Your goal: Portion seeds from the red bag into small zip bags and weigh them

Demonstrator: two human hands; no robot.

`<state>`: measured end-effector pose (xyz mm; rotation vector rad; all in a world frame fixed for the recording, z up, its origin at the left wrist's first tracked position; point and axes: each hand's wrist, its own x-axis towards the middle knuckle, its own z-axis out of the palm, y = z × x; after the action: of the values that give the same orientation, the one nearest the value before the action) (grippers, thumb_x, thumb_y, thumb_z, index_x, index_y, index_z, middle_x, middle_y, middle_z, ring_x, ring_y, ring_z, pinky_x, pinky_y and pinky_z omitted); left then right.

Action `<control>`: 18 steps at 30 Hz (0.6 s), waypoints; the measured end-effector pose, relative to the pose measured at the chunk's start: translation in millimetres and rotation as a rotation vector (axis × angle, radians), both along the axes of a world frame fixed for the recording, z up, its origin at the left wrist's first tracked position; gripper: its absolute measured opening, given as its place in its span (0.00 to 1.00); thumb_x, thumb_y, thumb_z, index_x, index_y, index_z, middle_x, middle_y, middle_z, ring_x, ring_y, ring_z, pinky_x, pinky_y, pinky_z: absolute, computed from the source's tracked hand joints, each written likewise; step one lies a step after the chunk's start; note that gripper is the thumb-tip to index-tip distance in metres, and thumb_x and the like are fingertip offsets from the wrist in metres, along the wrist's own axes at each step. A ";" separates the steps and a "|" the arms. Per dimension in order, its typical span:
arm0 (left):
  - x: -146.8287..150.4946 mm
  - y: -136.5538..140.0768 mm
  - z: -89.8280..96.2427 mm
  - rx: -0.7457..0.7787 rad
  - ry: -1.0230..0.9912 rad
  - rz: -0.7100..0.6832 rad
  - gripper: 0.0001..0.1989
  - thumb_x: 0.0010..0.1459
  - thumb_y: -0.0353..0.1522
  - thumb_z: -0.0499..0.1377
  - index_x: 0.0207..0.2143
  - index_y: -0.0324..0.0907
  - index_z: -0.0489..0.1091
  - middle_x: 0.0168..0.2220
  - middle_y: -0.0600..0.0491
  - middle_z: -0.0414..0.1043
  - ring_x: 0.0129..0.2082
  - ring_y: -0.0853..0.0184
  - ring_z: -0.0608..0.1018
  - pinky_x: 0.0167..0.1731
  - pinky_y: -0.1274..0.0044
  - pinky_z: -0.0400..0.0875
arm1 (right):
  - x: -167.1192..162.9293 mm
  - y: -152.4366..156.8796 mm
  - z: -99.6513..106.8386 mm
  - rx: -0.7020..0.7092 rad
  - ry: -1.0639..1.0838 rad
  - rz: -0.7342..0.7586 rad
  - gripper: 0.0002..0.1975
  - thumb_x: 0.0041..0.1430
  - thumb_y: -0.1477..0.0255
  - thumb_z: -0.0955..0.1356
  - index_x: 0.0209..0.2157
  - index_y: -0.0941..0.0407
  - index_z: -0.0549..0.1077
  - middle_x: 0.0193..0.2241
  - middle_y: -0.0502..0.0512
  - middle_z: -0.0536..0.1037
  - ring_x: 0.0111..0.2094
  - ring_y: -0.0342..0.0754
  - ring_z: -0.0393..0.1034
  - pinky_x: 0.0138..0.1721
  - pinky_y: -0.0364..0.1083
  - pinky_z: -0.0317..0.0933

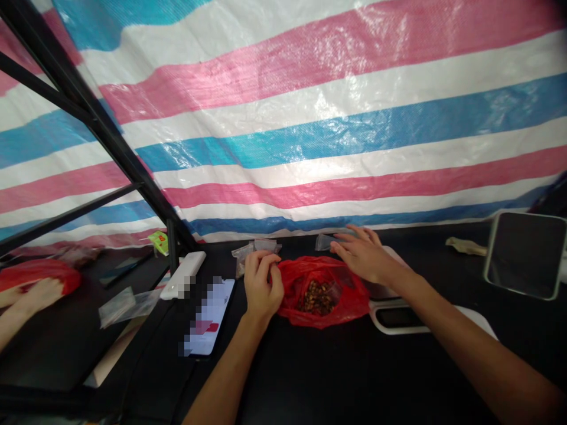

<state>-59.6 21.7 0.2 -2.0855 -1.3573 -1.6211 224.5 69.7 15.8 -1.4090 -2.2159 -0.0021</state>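
An open red plastic bag (354, 295) lies on the black table, with many small brown and golden pieces (318, 297) inside, too small to name. My left hand (262, 286) is at the bag's left rim, fingers curled and thumb against the red plastic. Beyond the bag, my right hand (365, 254) reaches out with its fingers spread. Its fingertips are close to a small clear plastic bag (325, 242); a grip on it does not show. Under my right forearm sits a white device (381, 324) with a dark panel, partly hidden by the arm.
More small clear bags (241, 252) lie behind my left hand. A lit phone (217, 319) and a white box-like object (188, 271) are to the left. A dark-screened device (525, 254) stands right. Beyond a black frame (119, 153), another person's hand (44, 295) is at a red bag.
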 end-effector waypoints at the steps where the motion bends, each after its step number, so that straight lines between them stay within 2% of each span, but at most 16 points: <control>1: 0.8 -0.9 0.2 0.002 0.005 -0.033 0.10 0.66 0.26 0.52 0.39 0.43 0.73 0.40 0.48 0.71 0.44 0.61 0.75 0.47 0.68 0.70 | -3.9 5.2 -0.5 -0.039 -0.006 0.009 0.21 0.72 0.59 0.61 0.36 0.49 0.84 0.49 0.55 0.84 0.65 0.70 0.62 0.62 0.77 0.48; 3: 2.5 -2.6 0.9 -0.022 0.005 -0.064 0.10 0.66 0.26 0.51 0.39 0.43 0.72 0.39 0.49 0.72 0.43 0.61 0.75 0.46 0.69 0.69 | -10.9 10.0 1.9 -0.058 0.051 0.004 0.22 0.71 0.58 0.61 0.36 0.50 0.84 0.45 0.56 0.85 0.64 0.70 0.64 0.62 0.79 0.48; 5: 4.8 -4.3 1.6 -0.079 -0.012 -0.033 0.08 0.67 0.29 0.52 0.43 0.43 0.71 0.39 0.49 0.73 0.41 0.61 0.76 0.44 0.69 0.69 | -16.6 5.8 9.5 -0.025 0.206 0.034 0.22 0.72 0.57 0.61 0.40 0.49 0.84 0.45 0.56 0.85 0.61 0.66 0.69 0.62 0.76 0.53; 7: 7.9 -5.5 1.8 -0.155 -0.034 0.008 0.09 0.68 0.33 0.55 0.48 0.42 0.70 0.39 0.48 0.74 0.40 0.61 0.76 0.43 0.68 0.68 | -22.0 -7.3 20.6 -0.018 0.406 0.140 0.21 0.73 0.57 0.60 0.44 0.48 0.83 0.48 0.56 0.84 0.56 0.61 0.74 0.61 0.69 0.61; 10: 12.8 -5.7 0.2 -0.285 -0.062 0.009 0.15 0.67 0.38 0.57 0.53 0.42 0.70 0.43 0.47 0.77 0.43 0.59 0.76 0.48 0.65 0.67 | -32.1 -35.2 35.8 -0.159 0.574 0.317 0.20 0.73 0.57 0.61 0.51 0.46 0.81 0.54 0.55 0.81 0.56 0.56 0.74 0.61 0.60 0.65; 14: 18.0 -2.2 -4.8 -0.449 -0.160 -0.013 0.15 0.68 0.41 0.56 0.51 0.45 0.74 0.48 0.47 0.78 0.52 0.55 0.75 0.59 0.56 0.60 | -49.3 -61.6 43.1 -0.342 0.526 0.497 0.18 0.73 0.59 0.63 0.55 0.48 0.79 0.57 0.56 0.78 0.58 0.53 0.73 0.62 0.54 0.64; 16: 19.7 0.6 -7.3 -0.504 -0.288 -0.082 0.17 0.68 0.43 0.56 0.50 0.44 0.76 0.48 0.46 0.78 0.52 0.55 0.76 0.60 0.57 0.62 | -54.8 -65.6 43.1 -0.377 0.483 0.536 0.18 0.73 0.60 0.64 0.55 0.48 0.78 0.56 0.55 0.79 0.58 0.52 0.72 0.62 0.51 0.63; 18: 20.6 3.4 -8.6 -0.525 -0.462 -0.192 0.20 0.68 0.45 0.55 0.52 0.43 0.75 0.49 0.45 0.78 0.51 0.56 0.77 0.57 0.62 0.67 | -55.3 -65.4 42.9 -0.352 0.473 0.522 0.16 0.72 0.61 0.64 0.54 0.49 0.78 0.55 0.55 0.79 0.57 0.51 0.72 0.62 0.50 0.62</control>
<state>-39.0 25.1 -8.4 -2.2515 -1.9612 -2.1061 169.2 4.3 58.8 -0.8230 -2.1576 0.8451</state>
